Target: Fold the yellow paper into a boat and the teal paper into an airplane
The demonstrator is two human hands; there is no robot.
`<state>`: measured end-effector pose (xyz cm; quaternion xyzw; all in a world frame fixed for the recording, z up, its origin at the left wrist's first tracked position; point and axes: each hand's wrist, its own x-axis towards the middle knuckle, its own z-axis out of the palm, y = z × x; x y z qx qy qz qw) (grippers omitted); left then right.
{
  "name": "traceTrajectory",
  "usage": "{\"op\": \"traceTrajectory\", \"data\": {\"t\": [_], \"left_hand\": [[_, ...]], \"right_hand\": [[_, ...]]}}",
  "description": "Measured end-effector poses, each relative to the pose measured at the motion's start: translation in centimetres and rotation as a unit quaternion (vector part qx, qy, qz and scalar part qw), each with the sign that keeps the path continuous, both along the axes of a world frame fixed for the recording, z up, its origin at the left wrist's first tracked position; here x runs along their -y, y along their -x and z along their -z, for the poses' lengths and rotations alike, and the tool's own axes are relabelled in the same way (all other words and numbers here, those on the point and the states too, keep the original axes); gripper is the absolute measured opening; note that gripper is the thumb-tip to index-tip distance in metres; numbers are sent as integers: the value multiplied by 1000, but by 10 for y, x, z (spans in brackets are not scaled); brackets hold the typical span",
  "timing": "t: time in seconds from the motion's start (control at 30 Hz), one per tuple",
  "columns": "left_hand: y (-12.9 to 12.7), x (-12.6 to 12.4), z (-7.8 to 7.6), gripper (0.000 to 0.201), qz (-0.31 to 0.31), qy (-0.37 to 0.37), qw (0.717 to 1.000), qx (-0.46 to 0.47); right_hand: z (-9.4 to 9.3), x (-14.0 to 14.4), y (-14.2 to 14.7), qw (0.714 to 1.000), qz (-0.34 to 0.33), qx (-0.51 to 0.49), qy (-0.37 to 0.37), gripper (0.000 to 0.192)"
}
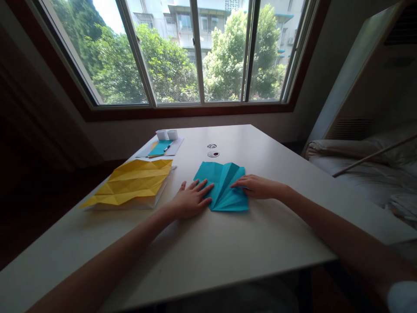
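Note:
A turquoise sheet of paper [224, 200], marked with fan-like creases, lies on the white table in front of me. Its folds stand up slightly along the far edge. My left hand [193, 200] rests flat with spread fingers, its fingertips pressing on the paper's left side. From the right, my right hand [257, 186] reaches over the paper's edge. Its fingers are held together against a crease; the thumb is hidden. A yellow creased sheet of paper [137, 178] lies to the left of my left hand, with a white sheet under it.
On the white table [202, 256], two round black-and-white pieces [213, 154] lie beyond the turquoise paper. At the far left are two small white containers [167, 134], more coloured paper [160, 148] and a pen [167, 148]. A window [202, 52] rises behind; a couch [355, 161] stands right.

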<state>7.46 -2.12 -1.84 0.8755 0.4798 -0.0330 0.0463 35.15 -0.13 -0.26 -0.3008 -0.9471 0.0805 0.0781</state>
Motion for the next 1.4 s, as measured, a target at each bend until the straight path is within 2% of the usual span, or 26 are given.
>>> {"op": "traceTrajectory", "data": {"t": [0.17, 0.3, 0.43, 0.63, 0.73, 0.9, 1.03, 1.17, 1.3, 1.33, 1.4], "left_hand": [[1, 2, -3, 60, -26, 10, 1000, -9], [1, 2, -3, 61, -33, 19, 999, -14], [2, 1, -3, 62, -26, 27, 999, -20], [1, 2, -4, 62, -28, 27, 999, -22], [-3, 6, -6, 62, -35, 20, 999, -32], [-12, 17, -7, 62, -60, 5, 998, -29], [-18, 21, -5, 63, -71, 1, 997, -17], [-20, 21, -1, 65, -78, -9, 997, -12], [-22, 23, 2, 65, -91, -23, 996, -8], [-23, 24, 2, 65, -93, -28, 995, -8], [-24, 25, 3, 66, -98, -37, 994, -9]], "right_hand": [[0, -3, -8, 995, 28, 25, 93, 50], [0, -3, -10, 992, 27, 19, 123, 57], [2, -7, -12, 991, 19, 10, 129, 50], [1, -8, -7, 994, 36, -2, 99, 38], [2, -7, -1, 996, 64, -30, 58, 34], [8, -3, 12, 986, 157, -38, -49, 50], [15, 0, 19, 976, 195, -53, -83, 56], [22, 1, 22, 974, 200, -65, -83, 53], [25, 5, 25, 969, 206, -81, -111, 39], [26, 6, 27, 969, 196, -83, -124, 33], [27, 9, 31, 979, 132, -79, -133, 23]]}}
